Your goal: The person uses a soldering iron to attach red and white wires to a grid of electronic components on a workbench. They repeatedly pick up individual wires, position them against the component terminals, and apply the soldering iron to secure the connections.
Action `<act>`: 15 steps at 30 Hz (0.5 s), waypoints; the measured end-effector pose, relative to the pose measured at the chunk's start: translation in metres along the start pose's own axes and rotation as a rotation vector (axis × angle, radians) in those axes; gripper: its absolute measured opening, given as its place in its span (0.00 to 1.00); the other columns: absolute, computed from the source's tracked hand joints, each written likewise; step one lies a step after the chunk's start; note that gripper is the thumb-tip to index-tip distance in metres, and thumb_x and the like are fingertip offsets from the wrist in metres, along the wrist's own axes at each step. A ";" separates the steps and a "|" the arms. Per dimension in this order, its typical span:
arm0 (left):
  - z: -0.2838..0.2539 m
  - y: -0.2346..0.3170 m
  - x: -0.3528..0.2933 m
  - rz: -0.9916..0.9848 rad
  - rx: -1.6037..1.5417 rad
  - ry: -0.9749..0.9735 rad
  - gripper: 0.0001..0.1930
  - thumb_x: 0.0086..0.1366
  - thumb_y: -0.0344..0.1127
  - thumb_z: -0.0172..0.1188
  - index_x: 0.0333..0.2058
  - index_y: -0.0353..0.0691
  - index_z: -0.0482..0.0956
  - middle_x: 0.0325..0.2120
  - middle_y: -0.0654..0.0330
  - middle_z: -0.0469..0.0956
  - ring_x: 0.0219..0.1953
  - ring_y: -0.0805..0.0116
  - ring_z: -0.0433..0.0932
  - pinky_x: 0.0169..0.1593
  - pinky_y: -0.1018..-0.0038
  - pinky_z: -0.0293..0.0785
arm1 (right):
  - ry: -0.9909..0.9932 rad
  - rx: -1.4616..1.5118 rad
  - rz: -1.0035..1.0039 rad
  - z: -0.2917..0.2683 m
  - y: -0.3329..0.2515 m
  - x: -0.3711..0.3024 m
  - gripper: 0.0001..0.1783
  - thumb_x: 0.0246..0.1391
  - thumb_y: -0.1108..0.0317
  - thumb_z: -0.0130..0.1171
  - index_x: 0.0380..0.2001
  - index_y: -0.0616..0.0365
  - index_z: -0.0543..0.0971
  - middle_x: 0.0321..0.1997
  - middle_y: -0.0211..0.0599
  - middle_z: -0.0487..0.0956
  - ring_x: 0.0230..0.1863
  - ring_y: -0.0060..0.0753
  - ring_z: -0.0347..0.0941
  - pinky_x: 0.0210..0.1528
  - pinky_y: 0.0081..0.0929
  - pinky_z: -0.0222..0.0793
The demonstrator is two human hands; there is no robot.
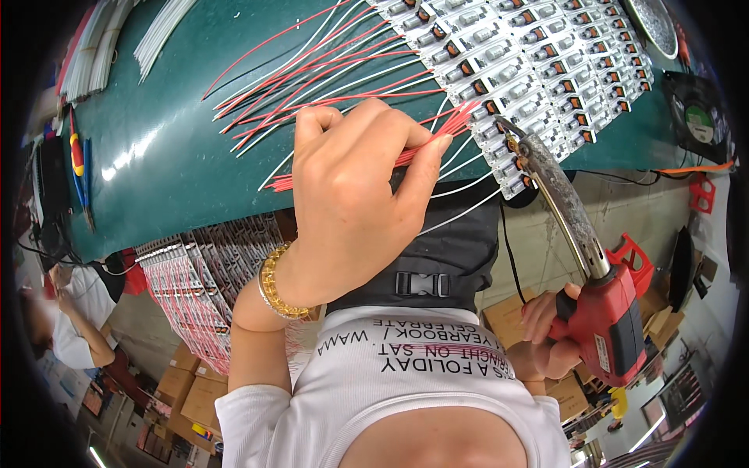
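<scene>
My left hand (351, 179), with a yellow beaded bracelet at the wrist, pinches a bundle of red wires (462, 117) between thumb and fingers. The wires' ends point at the near edge of a panel of small white circuit boards (507, 78). My right hand (550, 331) is wrapped round the handle of a red and black soldering gun (612, 320). Its long metal barrel slants up to the left, and its tip is at the boards close to the wire ends. Whether it touches a pad is too small to tell. Red and white wires (328, 74) fan out leftward from the panel.
The green tabletop (172, 148) carries white wire bundles (97, 51) and a red-yellow screwdriver (76, 152) at left. A metal dish (654, 27) and a dark spool (698, 121) stand at right. More wired boards (195, 273) hang below the table edge. Another person (86, 320) sits at far left.
</scene>
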State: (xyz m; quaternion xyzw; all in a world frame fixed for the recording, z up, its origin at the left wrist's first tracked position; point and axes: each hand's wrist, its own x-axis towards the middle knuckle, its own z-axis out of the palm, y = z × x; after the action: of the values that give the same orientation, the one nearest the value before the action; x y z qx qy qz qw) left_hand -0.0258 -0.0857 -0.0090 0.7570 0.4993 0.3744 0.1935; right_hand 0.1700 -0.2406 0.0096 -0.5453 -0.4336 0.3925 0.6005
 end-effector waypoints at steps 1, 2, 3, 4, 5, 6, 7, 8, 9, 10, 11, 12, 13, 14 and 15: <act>0.000 0.000 -0.001 0.000 0.012 0.005 0.06 0.48 0.27 0.67 0.20 0.41 0.77 0.13 0.68 0.68 0.15 0.75 0.59 0.34 0.77 0.57 | -0.018 0.055 -0.045 -0.006 0.007 -0.001 0.43 0.50 0.39 0.54 0.52 0.70 0.62 0.09 0.23 0.64 0.09 0.20 0.59 0.14 0.20 0.57; -0.001 0.000 -0.001 0.002 0.011 0.004 0.06 0.48 0.27 0.67 0.20 0.41 0.77 0.13 0.68 0.68 0.15 0.75 0.59 0.34 0.77 0.57 | -0.027 0.099 -0.088 -0.012 0.013 -0.002 0.43 0.50 0.39 0.53 0.52 0.70 0.62 0.09 0.24 0.64 0.09 0.20 0.59 0.14 0.20 0.57; -0.001 0.000 0.000 0.004 0.011 0.003 0.06 0.48 0.27 0.67 0.20 0.41 0.77 0.13 0.68 0.68 0.15 0.75 0.59 0.33 0.77 0.57 | -0.037 0.144 -0.131 -0.018 0.020 -0.003 0.43 0.51 0.39 0.53 0.53 0.70 0.61 0.09 0.24 0.64 0.09 0.20 0.59 0.14 0.20 0.58; 0.000 0.000 0.001 0.009 0.005 0.008 0.06 0.48 0.27 0.67 0.20 0.41 0.77 0.13 0.68 0.68 0.15 0.75 0.59 0.33 0.77 0.57 | -0.043 0.186 -0.176 -0.021 0.023 -0.003 0.43 0.51 0.39 0.53 0.53 0.70 0.61 0.10 0.24 0.64 0.09 0.20 0.59 0.14 0.20 0.58; 0.000 0.000 0.002 0.014 -0.001 0.013 0.06 0.48 0.27 0.67 0.20 0.41 0.77 0.13 0.68 0.68 0.15 0.75 0.59 0.33 0.77 0.57 | -0.052 0.158 -0.168 -0.023 0.019 -0.003 0.44 0.51 0.38 0.53 0.53 0.70 0.61 0.10 0.24 0.64 0.09 0.20 0.59 0.14 0.20 0.58; 0.001 0.000 0.003 0.019 -0.007 0.017 0.06 0.48 0.27 0.67 0.20 0.41 0.77 0.13 0.68 0.68 0.14 0.75 0.58 0.33 0.77 0.57 | -0.059 0.128 -0.159 -0.023 0.016 -0.003 0.44 0.51 0.38 0.52 0.53 0.70 0.61 0.10 0.24 0.64 0.09 0.20 0.59 0.14 0.20 0.58; 0.001 0.001 0.004 0.015 -0.012 -0.003 0.06 0.49 0.27 0.67 0.20 0.41 0.77 0.14 0.68 0.69 0.15 0.75 0.59 0.34 0.77 0.58 | -0.067 0.033 -0.097 -0.019 0.003 0.001 0.44 0.51 0.38 0.52 0.53 0.70 0.61 0.10 0.24 0.64 0.09 0.20 0.59 0.14 0.20 0.58; 0.000 0.003 0.003 0.005 -0.012 -0.021 0.06 0.49 0.27 0.66 0.21 0.40 0.77 0.14 0.67 0.70 0.15 0.74 0.60 0.35 0.77 0.59 | -0.080 -0.059 -0.031 -0.015 -0.005 0.004 0.44 0.51 0.38 0.52 0.53 0.70 0.61 0.10 0.24 0.64 0.09 0.20 0.59 0.15 0.20 0.58; -0.001 0.004 0.004 -0.004 -0.013 -0.040 0.05 0.49 0.27 0.66 0.21 0.40 0.77 0.15 0.67 0.71 0.16 0.74 0.61 0.35 0.77 0.59 | -0.056 -0.052 -0.014 -0.010 -0.006 0.003 0.44 0.51 0.38 0.52 0.53 0.70 0.61 0.10 0.24 0.64 0.09 0.20 0.59 0.15 0.20 0.58; 0.000 0.002 0.003 0.023 -0.007 0.023 0.05 0.49 0.26 0.66 0.21 0.40 0.77 0.16 0.67 0.72 0.16 0.73 0.63 0.36 0.77 0.60 | -0.041 -0.041 0.005 -0.005 -0.005 0.003 0.44 0.51 0.38 0.52 0.53 0.70 0.61 0.10 0.24 0.64 0.09 0.20 0.59 0.15 0.20 0.58; 0.001 0.000 0.002 0.051 -0.001 0.084 0.05 0.49 0.26 0.66 0.21 0.40 0.77 0.16 0.66 0.73 0.17 0.73 0.64 0.37 0.76 0.60 | -0.045 -0.027 0.014 -0.007 -0.003 0.001 0.44 0.51 0.38 0.51 0.54 0.70 0.60 0.10 0.24 0.64 0.09 0.20 0.59 0.15 0.20 0.58; 0.002 -0.002 0.002 0.080 0.004 0.145 0.05 0.49 0.25 0.66 0.22 0.39 0.77 0.17 0.66 0.75 0.18 0.73 0.66 0.38 0.76 0.61 | -0.048 -0.013 0.024 -0.008 -0.001 0.000 0.44 0.51 0.38 0.51 0.54 0.70 0.60 0.10 0.24 0.64 0.09 0.21 0.59 0.15 0.20 0.58; -0.002 -0.001 0.001 0.065 0.015 0.157 0.05 0.48 0.25 0.66 0.22 0.39 0.78 0.18 0.65 0.75 0.18 0.72 0.67 0.39 0.75 0.61 | -0.071 0.005 0.025 -0.018 0.004 -0.004 0.44 0.51 0.37 0.51 0.54 0.70 0.60 0.10 0.24 0.64 0.09 0.21 0.59 0.16 0.20 0.58; -0.006 0.002 -0.001 0.055 0.012 0.160 0.05 0.48 0.24 0.66 0.22 0.39 0.78 0.18 0.65 0.76 0.19 0.72 0.68 0.39 0.75 0.61 | -0.080 0.012 0.026 -0.023 0.006 -0.007 0.44 0.51 0.37 0.51 0.54 0.70 0.60 0.10 0.24 0.64 0.09 0.21 0.59 0.16 0.20 0.58; -0.008 0.004 -0.001 0.045 0.009 0.164 0.05 0.48 0.24 0.65 0.23 0.38 0.78 0.19 0.64 0.77 0.20 0.72 0.69 0.40 0.74 0.62 | -0.075 0.020 0.027 -0.024 0.006 -0.009 0.45 0.51 0.37 0.50 0.54 0.69 0.60 0.10 0.24 0.64 0.09 0.21 0.59 0.16 0.21 0.59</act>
State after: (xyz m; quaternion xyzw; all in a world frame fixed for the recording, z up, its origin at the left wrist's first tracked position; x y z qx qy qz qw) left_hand -0.0300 -0.0895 -0.0015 0.7358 0.4979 0.4371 0.1401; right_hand 0.1898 -0.2558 0.0017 -0.5298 -0.4448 0.4250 0.5838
